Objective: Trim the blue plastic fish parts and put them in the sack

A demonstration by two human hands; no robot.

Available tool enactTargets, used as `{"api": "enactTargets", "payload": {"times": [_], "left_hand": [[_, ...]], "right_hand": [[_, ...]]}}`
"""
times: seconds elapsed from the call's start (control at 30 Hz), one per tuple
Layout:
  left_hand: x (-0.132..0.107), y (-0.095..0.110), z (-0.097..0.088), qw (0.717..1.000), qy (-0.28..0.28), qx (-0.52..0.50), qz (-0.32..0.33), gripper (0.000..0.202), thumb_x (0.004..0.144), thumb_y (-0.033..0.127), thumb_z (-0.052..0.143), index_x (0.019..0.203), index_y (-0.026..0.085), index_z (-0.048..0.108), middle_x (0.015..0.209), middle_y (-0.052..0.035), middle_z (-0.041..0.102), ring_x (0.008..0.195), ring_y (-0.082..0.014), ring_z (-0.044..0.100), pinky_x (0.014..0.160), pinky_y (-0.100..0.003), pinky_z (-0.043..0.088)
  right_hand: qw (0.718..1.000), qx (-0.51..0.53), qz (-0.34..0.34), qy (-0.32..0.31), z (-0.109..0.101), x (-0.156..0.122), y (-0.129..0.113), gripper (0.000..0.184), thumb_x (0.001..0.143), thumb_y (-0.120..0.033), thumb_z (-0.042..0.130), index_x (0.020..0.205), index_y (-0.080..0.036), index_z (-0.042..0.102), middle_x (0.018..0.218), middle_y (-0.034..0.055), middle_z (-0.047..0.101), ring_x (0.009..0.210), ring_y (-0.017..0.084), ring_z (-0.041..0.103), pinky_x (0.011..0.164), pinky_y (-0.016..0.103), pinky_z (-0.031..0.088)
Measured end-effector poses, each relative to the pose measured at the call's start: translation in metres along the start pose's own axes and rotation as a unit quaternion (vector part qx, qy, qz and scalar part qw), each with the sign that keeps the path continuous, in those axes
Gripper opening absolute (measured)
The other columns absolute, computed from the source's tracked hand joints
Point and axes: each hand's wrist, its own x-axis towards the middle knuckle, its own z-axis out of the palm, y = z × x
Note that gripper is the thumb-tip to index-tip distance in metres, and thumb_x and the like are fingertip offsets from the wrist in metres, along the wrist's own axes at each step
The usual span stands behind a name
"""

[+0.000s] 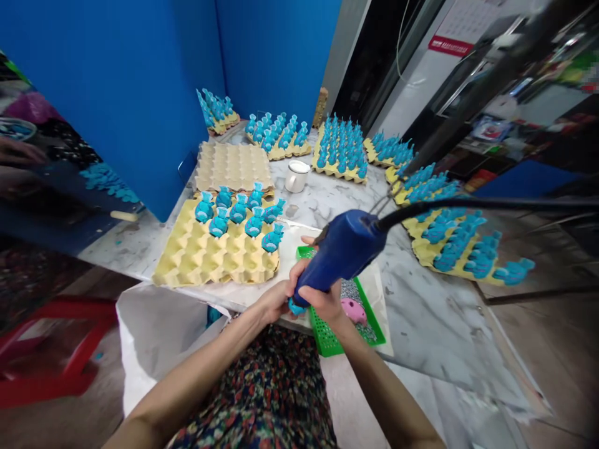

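My right hand (pixel 326 300) is wrapped round the lower part of a blue corded electric screwdriver (pixel 341 246), which slants down to the left. At its lower end, my left hand (pixel 279 298) closes on a small blue toy figure (pixel 296 307); most of that toy is hidden by the tool and fingers. Beneath and beside my right hand lies a green basket (pixel 322 340) with many small metal pieces, probably screws, and a pink object (pixel 354 310) with dark holes. To the left, a yellow egg tray (pixel 210 259) carries several blue toy figures (pixel 238 209) in its back rows.
More trays of blue toys stand along the back and right, including a full tray (pixel 340 148). A white mug (pixel 297 176) and stacked bare trays (pixel 231 163) are behind. A black cable (pixel 468 203) runs right. A white sack (pixel 159 330) and red stool (pixel 51 349) are below left.
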Motion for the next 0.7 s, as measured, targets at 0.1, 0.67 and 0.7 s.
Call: {"api": "enactTargets", "payload": {"times": [0.1, 0.67, 0.7], "left_hand": [[-0.012, 0.007, -0.007, 0.998, -0.037, -0.029, -0.044, 0.022, 0.077, 0.036, 0.068, 0.076, 0.014, 0.064, 0.056, -0.0041, 0.060, 0.046, -0.0191, 0.057, 0.040, -0.025, 0.037], [-0.054, 0.017, -0.027, 0.983, -0.146, -0.086, -0.064, 0.042, 0.082, 0.053, 0.062, 0.096, 0.014, 0.068, 0.073, -0.0056, 0.061, 0.049, -0.0125, 0.049, 0.042, -0.023, 0.031], [-0.064, 0.018, -0.031, 0.989, -0.139, -0.015, -0.050, 0.042, 0.079, 0.054, 0.063, 0.095, 0.015, 0.070, 0.074, -0.0054, 0.063, 0.050, -0.0142, 0.051, 0.043, -0.024, 0.033]], "right_hand": [[0.999, 0.025, -0.021, -0.036, -0.001, 0.009, -0.021, 0.016, 0.072, -0.036, 0.065, 0.070, -0.021, 0.061, 0.068, 0.0021, 0.059, 0.055, 0.017, 0.054, 0.050, 0.033, 0.049], [0.971, -0.119, -0.035, 0.203, -0.059, 0.046, 0.006, 0.059, 0.074, -0.036, 0.076, 0.124, -0.024, 0.046, 0.101, 0.0034, 0.068, 0.089, 0.021, 0.065, 0.082, 0.037, 0.053], [0.972, -0.111, -0.036, 0.202, -0.061, 0.047, 0.004, 0.062, 0.074, -0.036, 0.076, 0.127, -0.024, 0.045, 0.102, 0.0035, 0.067, 0.089, 0.021, 0.065, 0.083, 0.038, 0.053]]}}
